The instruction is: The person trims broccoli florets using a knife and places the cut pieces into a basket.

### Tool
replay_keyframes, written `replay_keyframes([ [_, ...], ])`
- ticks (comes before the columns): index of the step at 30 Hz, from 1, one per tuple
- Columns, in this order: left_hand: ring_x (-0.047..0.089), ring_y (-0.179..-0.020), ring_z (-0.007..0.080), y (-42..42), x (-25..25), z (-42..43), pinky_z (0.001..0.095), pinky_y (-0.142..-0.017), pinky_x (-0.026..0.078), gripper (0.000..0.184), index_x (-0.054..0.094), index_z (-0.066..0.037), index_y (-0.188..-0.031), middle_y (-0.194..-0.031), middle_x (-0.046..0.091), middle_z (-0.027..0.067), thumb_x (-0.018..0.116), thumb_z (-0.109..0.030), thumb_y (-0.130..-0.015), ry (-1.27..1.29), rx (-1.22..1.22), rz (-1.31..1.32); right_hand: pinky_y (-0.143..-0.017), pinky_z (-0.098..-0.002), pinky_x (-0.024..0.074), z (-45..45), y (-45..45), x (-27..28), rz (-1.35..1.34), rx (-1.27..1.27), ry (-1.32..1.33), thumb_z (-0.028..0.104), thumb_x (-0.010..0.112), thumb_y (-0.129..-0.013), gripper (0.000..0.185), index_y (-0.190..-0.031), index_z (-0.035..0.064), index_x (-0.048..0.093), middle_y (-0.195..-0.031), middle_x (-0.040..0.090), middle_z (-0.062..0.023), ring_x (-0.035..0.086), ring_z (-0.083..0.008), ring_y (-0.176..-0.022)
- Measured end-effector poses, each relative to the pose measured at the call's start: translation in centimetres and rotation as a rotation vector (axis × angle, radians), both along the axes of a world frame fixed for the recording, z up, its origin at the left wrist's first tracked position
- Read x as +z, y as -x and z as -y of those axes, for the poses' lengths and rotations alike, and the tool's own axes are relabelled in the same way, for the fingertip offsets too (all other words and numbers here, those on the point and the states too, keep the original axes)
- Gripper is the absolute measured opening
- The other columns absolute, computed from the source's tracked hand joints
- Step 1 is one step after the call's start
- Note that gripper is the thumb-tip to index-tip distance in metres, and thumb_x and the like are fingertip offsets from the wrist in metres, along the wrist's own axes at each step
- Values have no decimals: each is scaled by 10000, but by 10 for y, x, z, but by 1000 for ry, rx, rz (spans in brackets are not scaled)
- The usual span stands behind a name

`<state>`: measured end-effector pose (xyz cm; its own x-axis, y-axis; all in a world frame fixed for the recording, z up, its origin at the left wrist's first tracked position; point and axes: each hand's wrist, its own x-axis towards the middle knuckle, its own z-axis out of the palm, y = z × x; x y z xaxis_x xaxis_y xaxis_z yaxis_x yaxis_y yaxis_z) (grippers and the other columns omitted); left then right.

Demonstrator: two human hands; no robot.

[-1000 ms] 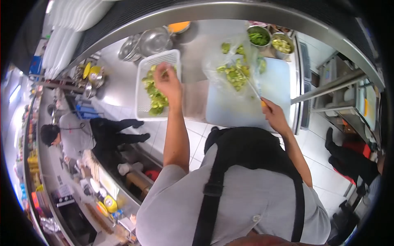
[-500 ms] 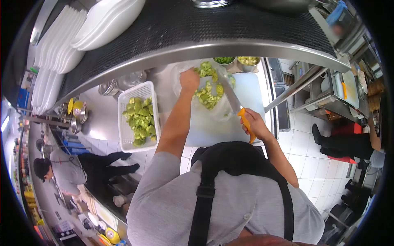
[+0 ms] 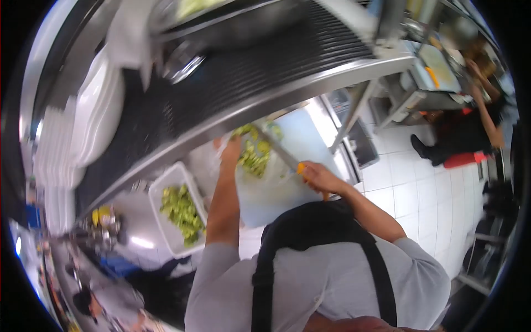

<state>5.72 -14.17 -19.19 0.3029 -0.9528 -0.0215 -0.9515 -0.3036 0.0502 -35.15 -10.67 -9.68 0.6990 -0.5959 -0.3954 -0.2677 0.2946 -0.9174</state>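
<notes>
My right hand (image 3: 319, 178) is wrapped round the orange handle of a large knife (image 3: 281, 150), whose blade slants up and left across the cutting board (image 3: 298, 191). Beside the blade lies a pile of chopped broccoli (image 3: 255, 159), on or in thin clear plastic. At the pile's left edge, my left hand (image 3: 230, 150) is closed on the clear plastic bag (image 3: 221, 146); its fingertips are blurred and partly hidden. To the left of my left forearm stands a white basket (image 3: 159, 218) holding broccoli florets (image 3: 181, 213).
A steel-edged shelf (image 3: 265, 91) overhangs the back of the counter, with white plates (image 3: 99, 110) stacked at its left. Other people are at the lower left and upper right (image 3: 459, 133). A shelf post (image 3: 354, 113) rises right of the board.
The whole view has turned and shifted, and the shelf now slants across it, with a metal pan showing on top. Both hands remain by the chopped broccoli, the knife still in the right.
</notes>
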Motion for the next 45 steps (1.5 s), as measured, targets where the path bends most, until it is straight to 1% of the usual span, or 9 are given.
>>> replay_keyframes([
  [4, 564, -1037, 295, 22, 21, -20, 448, -871, 513, 415, 571, -39, -1315, -1202, 584, 165, 657, -282, -990, 455, 39, -456, -482, -326, 517, 0, 5, -4, -22, 10, 125, 226, 392, -1058, 409, -1414, 53, 496, -854, 636, -84, 583, -157, -565],
  [5, 615, -714, 230, 43, 43, -27, 398, -703, 524, 312, 624, 8, -1149, -922, 648, 98, 675, -250, -981, 783, 8, -567, -498, -328, 517, 0, 3, -2, -47, -17, 61, 246, 404, -1051, 408, -1395, 61, 519, -854, 639, -77, 582, -159, -575],
  [7, 500, -685, 127, 69, 65, -48, 319, -646, 458, 224, 624, 1, -1047, -836, 552, 15, 751, -101, -893, 805, 99, -1019, -500, -323, 509, 1, 2, 1, -90, -5, 54, 260, 410, -1049, 398, -1378, 75, 535, -849, 636, -68, 576, -154, -572],
  [10, 511, -692, 102, 100, 90, -82, 303, -634, 453, 222, 630, -22, -1035, -849, 556, 16, 769, -76, -870, 662, 173, -750, -614, -359, 537, 1, 1, 11, -117, 6, 136, 269, 424, -1058, 351, -1305, 76, 582, -850, 648, -87, 624, -210, -670],
  [16, 675, -841, 280, 124, 67, -119, 377, -755, 555, 313, 703, -21, -1144, -931, 679, 154, 768, -106, -850, 667, 127, -739, -850, -408, 549, -13, 14, 19, -99, 62, 388, 254, 474, -1054, 401, -1356, 11, 575, -995, 696, -167, 662, -291, -829],
  [17, 698, -953, 327, 132, 80, -123, 414, -844, 570, 323, 708, -15, -1136, -1047, 707, 190, 763, -90, -826, 608, 106, -494, -867, -410, 549, -15, 19, 12, -66, 123, 419, 249, 492, -1048, 433, -1392, -5, 558, -1044, 704, -183, 661, -293, -828],
  [18, 692, -989, 347, 116, 48, -122, 421, -886, 566, 346, 707, -10, -1156, -1123, 711, 200, 752, -79, -820, 733, -23, -436, -765, -352, 522, -20, 16, -38, 84, 29, 628, 126, 543, -951, 421, -1358, 27, 583, -835, 645, -66, 614, -183, -793],
  [26, 705, -789, 197, 138, 72, -119, 317, -750, 580, 258, 705, 17, -1049, -903, 737, 112, 809, -88, -838, 640, 382, -891, -704, -323, 487, -35, 12, 23, -100, 51, 312, 236, 526, -1079, 382, -1408, 50, 585, -825, 600, -72, 553, -159, -733],
  [45, 693, -676, 150, 139, 66, -114, 302, -663, 541, 225, 680, 29, -881, -743, 722, 103, 820, -137, -824, 610, 400, -841, -744, -393, 509, -26, -23, 8, -108, 82, 408, 255, 516, -1067, 371, -1354, 38, 607, -837, 668, -172, 650, -281, -763],
])
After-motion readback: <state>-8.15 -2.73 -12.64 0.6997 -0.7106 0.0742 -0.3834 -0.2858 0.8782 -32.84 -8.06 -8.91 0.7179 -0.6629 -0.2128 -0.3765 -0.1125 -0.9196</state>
